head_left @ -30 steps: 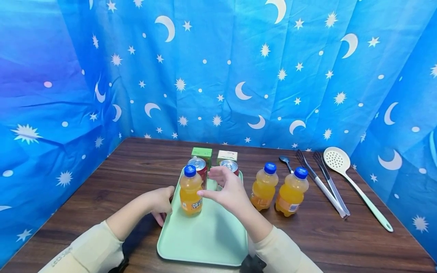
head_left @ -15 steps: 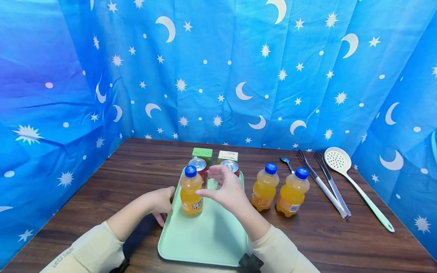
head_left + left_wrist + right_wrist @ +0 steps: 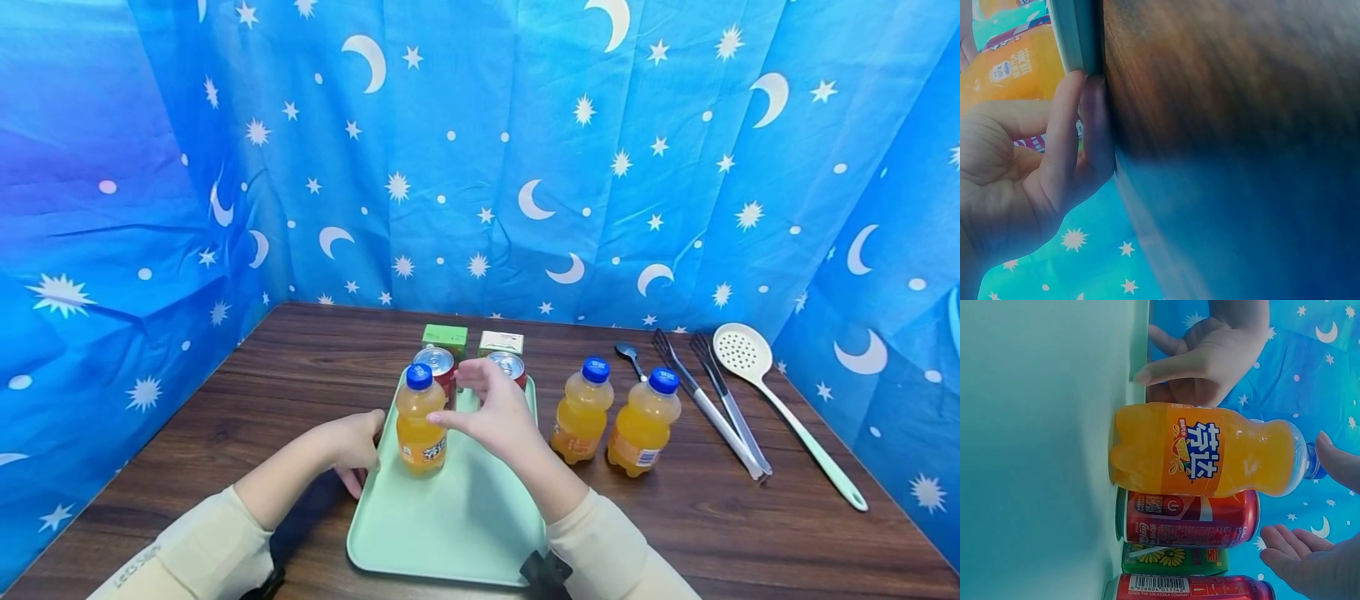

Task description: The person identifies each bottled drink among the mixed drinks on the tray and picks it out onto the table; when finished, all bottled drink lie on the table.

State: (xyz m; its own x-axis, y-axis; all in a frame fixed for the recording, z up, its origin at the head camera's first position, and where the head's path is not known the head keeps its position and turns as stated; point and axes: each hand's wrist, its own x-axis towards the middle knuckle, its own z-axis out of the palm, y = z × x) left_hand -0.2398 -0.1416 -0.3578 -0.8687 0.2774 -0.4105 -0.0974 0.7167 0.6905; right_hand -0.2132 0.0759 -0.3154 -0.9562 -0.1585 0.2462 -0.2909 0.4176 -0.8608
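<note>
An orange soda bottle (image 3: 422, 429) with a blue cap stands upright on the pale green tray (image 3: 442, 533). My right hand (image 3: 502, 417) is just right of it, thumb and fingers spread apart. In the right wrist view that thumb (image 3: 1338, 462) lies close to the cap, and the hand holds nothing. My left hand (image 3: 352, 446) grips the tray's left rim, its fingertips meeting at the edge in the left wrist view. Behind the bottle are two red soda cans (image 3: 1191, 519), the right one partly hidden by my right hand.
A green drink carton (image 3: 445, 336) and a pale-topped carton (image 3: 501, 342) stand behind the cans. Two more orange soda bottles (image 3: 582, 417) are right of the tray. Farther right lie a spoon (image 3: 628, 354), metal tongs (image 3: 712, 412) and a skimmer (image 3: 742, 350). A blue curtain (image 3: 480, 167) closes off the back.
My right forearm has shifted slightly left, and the thumb has risen a little beside the bottle. The left hand, tray and bottles show no clear movement.
</note>
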